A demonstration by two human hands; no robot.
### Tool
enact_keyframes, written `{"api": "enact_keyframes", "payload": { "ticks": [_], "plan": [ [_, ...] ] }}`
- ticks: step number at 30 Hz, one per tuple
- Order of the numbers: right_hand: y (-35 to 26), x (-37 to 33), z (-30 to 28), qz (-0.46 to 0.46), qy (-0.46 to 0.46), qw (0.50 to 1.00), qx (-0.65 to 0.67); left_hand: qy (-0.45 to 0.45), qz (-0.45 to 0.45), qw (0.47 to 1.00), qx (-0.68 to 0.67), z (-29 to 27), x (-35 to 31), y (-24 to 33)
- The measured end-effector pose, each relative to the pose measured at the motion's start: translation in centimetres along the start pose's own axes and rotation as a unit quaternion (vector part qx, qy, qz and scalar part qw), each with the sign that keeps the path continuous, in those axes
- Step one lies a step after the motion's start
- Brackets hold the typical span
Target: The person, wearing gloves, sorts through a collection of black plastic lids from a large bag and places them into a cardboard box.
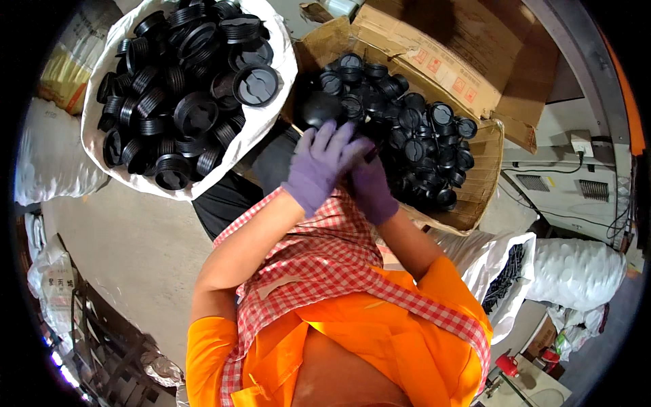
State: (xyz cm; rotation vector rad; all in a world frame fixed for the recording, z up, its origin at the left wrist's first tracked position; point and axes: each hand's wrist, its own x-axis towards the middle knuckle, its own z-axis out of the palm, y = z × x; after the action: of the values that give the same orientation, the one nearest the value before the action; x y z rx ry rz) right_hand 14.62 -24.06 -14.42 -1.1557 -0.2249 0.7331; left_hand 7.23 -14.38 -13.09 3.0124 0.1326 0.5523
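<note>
Black caps (415, 149), round, shiny, cardboard box (485, 154)

Floor (135, 251): pale grey, smooth, some marks. Open white sack (227, 167) at upper left, heaped with black ribbed caps (196, 114), lying at mixed angles. Open cardboard box (487, 163) just beside it, holds a pile of smaller black round parts (415, 149). Plump white bag (57, 156) on floor at far left. Right side: another open sack (525, 271), thin black pieces (504, 278) inside.
</note>
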Motion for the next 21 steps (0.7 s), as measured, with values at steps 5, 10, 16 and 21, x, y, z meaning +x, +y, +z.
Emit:
{"api": "enact_keyframes", "payload": {
  "ticks": [5,10,16,21],
  "plan": [
    [0.0,-0.7,-3.8,-0.075,-0.051,0.988,-0.123,0.124,-0.171,0.919,-0.332,1.0,-3.2,-1.6],
    [0.1,-1.7,-3.3,-0.273,-0.269,0.830,-0.405,0.079,-0.400,0.498,-0.765,-0.6,-5.3,-1.9],
    [-0.6,-1.8,-1.7,-0.113,-0.286,0.861,-0.405,-0.026,-0.378,0.728,-0.572,-4.7,-5.4,-0.4],
    [-4.4,-2.0,-1.7,0.256,-0.597,0.753,-0.104,-0.156,0.017,0.822,-0.548,-8.6,-5.4,-5.0]
  ]
}}
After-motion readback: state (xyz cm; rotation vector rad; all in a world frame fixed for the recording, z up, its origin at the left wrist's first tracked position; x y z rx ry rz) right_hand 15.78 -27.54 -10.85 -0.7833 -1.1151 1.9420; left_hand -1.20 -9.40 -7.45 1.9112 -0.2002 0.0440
